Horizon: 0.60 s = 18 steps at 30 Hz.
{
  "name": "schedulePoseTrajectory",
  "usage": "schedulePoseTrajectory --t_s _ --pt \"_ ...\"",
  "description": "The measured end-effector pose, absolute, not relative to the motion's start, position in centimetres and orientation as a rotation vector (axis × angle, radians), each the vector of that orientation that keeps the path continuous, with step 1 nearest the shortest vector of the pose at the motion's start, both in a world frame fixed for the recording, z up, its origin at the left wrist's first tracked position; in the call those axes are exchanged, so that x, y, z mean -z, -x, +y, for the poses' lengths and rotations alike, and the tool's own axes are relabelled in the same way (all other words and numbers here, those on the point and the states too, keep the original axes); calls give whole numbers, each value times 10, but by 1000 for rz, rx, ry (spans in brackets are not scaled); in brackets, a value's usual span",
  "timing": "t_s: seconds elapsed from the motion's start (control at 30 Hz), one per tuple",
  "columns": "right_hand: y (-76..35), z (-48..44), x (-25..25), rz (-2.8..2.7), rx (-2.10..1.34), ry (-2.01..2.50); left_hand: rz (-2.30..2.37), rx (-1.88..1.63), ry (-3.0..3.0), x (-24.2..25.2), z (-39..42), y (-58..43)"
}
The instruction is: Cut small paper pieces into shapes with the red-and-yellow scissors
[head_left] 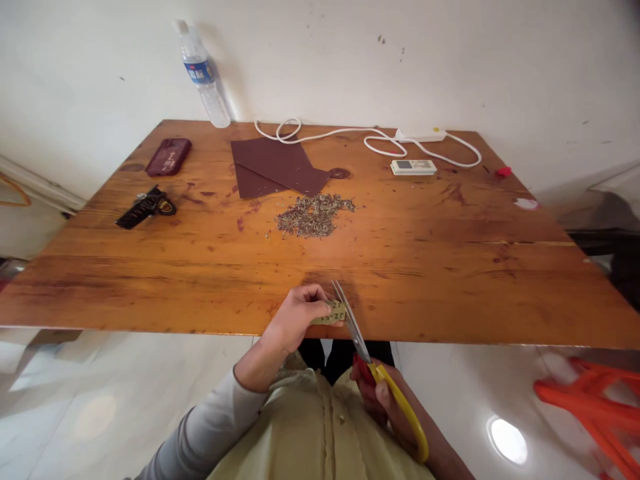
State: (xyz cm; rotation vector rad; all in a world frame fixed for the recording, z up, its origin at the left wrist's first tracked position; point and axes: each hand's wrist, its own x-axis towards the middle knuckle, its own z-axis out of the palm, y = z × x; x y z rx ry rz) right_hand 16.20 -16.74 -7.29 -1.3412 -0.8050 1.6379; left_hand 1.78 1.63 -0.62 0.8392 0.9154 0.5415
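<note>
My left hand [300, 313] pinches a small olive piece of sandpaper [331, 316] with dark letters printed on its back, near the table's front edge. Scissors [355, 327] with one yellow and one red handle are in my right hand [383, 400], its fingers in the loops. Their blades are slightly parted and point away from me, right at the piece's right edge. Beyond my hands lies a loose pile of thin cut shreds [313, 217]. Two dark maroon sandpaper sheets [273, 165] overlap just behind that pile.
A wooden table [450, 267] stands against the wall. On it are a plastic bottle [203, 80], a maroon phone [169, 157], a black item with a ring [147, 207], a white power strip [420, 135] with cable, and a white remote [413, 167]. An orange stool [590, 400] is at the right.
</note>
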Motion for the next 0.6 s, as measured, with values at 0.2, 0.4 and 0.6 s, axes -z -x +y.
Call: schedulePoseTrajectory --t_s 0.2,0.4,0.6 --pt "-163 -161 66 -865 -1578 1369 912 -547 -858 9 16 -18" --pt "-164 -164 61 -833 -1601 1432 896 -534 -910 7 15 -18" --pt "-161 -170 66 -781 -1629 1421 891 -530 -968 11 16 -16"
